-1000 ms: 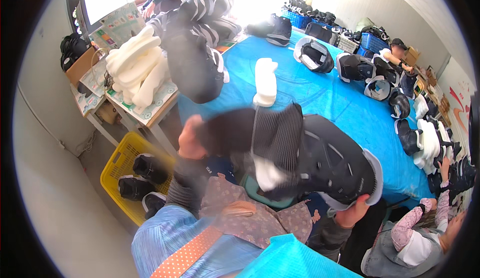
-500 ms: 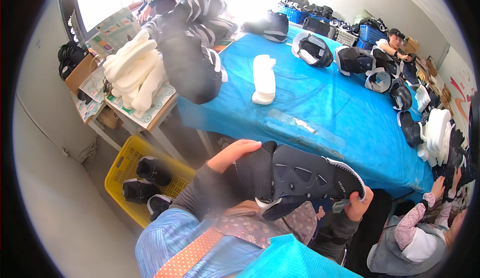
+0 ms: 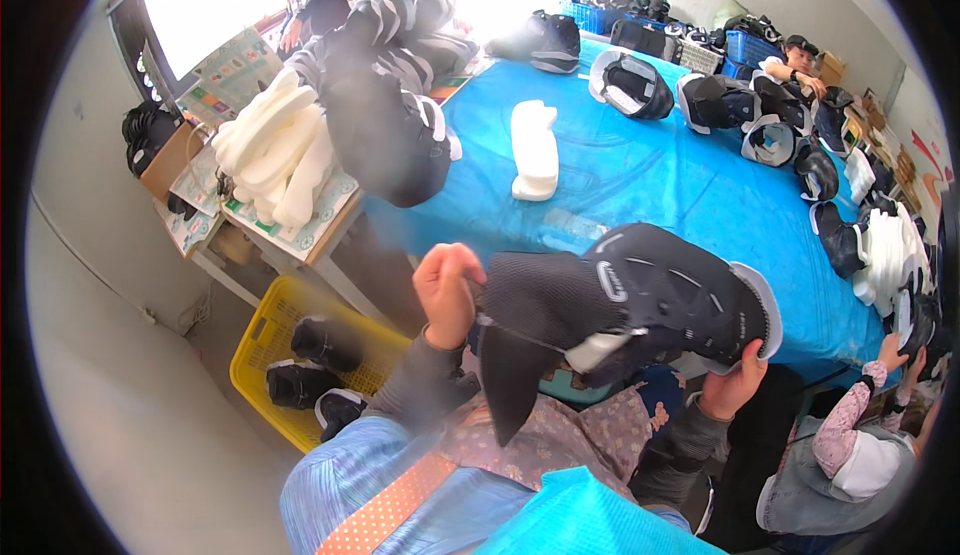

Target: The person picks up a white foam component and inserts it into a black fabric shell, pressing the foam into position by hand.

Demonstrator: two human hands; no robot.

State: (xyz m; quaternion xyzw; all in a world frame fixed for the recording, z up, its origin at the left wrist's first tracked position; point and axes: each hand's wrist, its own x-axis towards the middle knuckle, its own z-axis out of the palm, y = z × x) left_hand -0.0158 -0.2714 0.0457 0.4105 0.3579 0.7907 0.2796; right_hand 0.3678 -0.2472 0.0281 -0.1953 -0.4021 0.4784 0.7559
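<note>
A black shoe upper (image 3: 660,290) with a pale grey toe edge is stretched between my hands above my lap. Its toe points right, and a dark flap hangs from its collar end. My left hand (image 3: 448,290) is closed at the collar edge, its fingertips curled and pinching there. At the toe, my right hand (image 3: 733,380) grips the pale edge with thumb and fingers. Some white material shows at the opening on the underside. Beyond the upper, a white foam shoe form (image 3: 535,152) lies on the blue-covered table (image 3: 620,180).
A yellow basket (image 3: 262,330) with several black shoes stands at lower left. White foam pieces (image 3: 275,150) are heaped on a side table, beside stacked dark uppers (image 3: 390,145). More uppers (image 3: 715,102) line the right side of the table. Co-workers (image 3: 850,455) sit at right.
The upper has turned and risen, showing more of its top and its hanging flap. My left hand has shifted from lying over the collar to pinching its edge; my right hand stays at the toe.
</note>
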